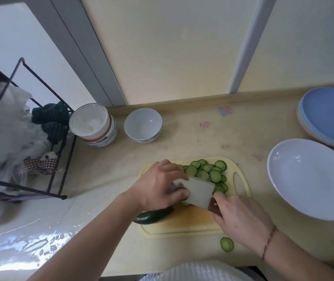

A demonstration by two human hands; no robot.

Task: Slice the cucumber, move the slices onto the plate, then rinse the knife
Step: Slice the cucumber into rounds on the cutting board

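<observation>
A dark green cucumber (154, 216) lies on the yellow cutting board (184, 226), its uncut end sticking out toward me. My left hand (162, 185) holds it down with curled fingers. My right hand (241, 220) grips the brown handle of a wide cleaver (199, 191), whose blade stands against my left knuckles at the cut end. Several slices (206, 172) are piled on the board's far side. One slice (227, 244) lies on the counter in front of the board. A large white plate (312, 177) sits to the right.
A stack of blue and pastel plates (328, 116) stands at the back right. A white bowl (143, 125) and stacked bowls (93, 123) sit at the back left. A black wire rack (20, 138) with bags and cloths fills the left side, with shiny plastic sheeting (30, 236) in front.
</observation>
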